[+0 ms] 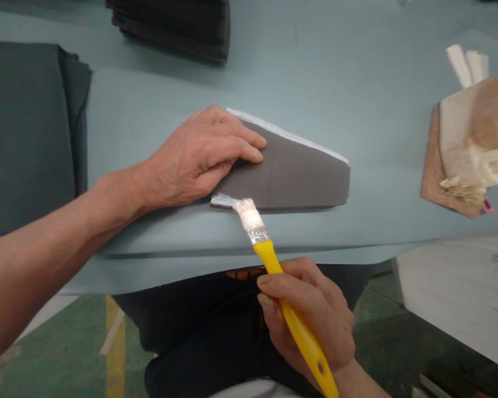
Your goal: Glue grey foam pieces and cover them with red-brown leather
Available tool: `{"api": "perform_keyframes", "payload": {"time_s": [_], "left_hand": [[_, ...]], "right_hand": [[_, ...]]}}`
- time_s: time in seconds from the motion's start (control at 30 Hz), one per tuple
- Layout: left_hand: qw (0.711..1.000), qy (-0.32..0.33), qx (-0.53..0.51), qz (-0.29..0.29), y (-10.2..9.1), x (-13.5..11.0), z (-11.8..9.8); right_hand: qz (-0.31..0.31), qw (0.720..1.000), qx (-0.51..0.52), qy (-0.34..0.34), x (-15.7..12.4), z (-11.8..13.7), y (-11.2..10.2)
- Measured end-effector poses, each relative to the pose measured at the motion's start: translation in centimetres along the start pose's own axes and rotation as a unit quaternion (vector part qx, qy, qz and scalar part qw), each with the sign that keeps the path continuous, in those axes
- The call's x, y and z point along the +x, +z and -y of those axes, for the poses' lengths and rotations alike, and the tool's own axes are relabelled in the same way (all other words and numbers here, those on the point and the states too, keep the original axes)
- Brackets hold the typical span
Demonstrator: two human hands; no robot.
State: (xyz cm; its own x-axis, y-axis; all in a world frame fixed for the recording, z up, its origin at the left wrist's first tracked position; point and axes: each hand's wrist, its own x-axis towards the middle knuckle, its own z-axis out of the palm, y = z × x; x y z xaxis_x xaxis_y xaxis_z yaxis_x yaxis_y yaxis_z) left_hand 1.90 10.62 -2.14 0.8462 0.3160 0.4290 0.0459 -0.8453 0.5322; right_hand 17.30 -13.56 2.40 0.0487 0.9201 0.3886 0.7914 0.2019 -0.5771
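A gray piece (294,174), white along its far edge, is lying on the blue-green table (382,110), the left hand (207,152) resting on it, fingers extended, gripping nothing, while the right hand (311,315), closed around a yellow-handled brush (269,260), is holding bristles (245,208) at the piece's near edge.

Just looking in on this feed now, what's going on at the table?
A person's left hand rests on a dark grey piece on the pale blue-green tabletop. The right hand holds a yellow-handled brush, its bristles at the piece's near edge. A white coating runs along the far edge; on the near edge, white shows only at the left end, up to the brush. A dark stack sits beyond.
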Motion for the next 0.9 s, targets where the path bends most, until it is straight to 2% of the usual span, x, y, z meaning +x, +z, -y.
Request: {"api": "perform_keyframes", "payload": {"time_s": [0.13, 0.5, 0.9], "left_hand": [[1.0, -0.02, -0.009, 0.0, -0.1, 0.2, -0.4], [1.0, 0.012, 0.02, 0.004, -0.1, 0.0, 0.0], [0.998, -0.061, 0.004, 0.008, -0.4, 0.2, -0.9]], "right_hand": [[-0.023, 1.0, 0.006, 0.005, -0.1, -0.1, 0.0], [-0.046, 0.999, 0.004, 0.011, -0.6, -1.1, -1.0], [-0.057, 0.998, -0.009, 0.023, -1.3, -2.5, -2.0]]}}
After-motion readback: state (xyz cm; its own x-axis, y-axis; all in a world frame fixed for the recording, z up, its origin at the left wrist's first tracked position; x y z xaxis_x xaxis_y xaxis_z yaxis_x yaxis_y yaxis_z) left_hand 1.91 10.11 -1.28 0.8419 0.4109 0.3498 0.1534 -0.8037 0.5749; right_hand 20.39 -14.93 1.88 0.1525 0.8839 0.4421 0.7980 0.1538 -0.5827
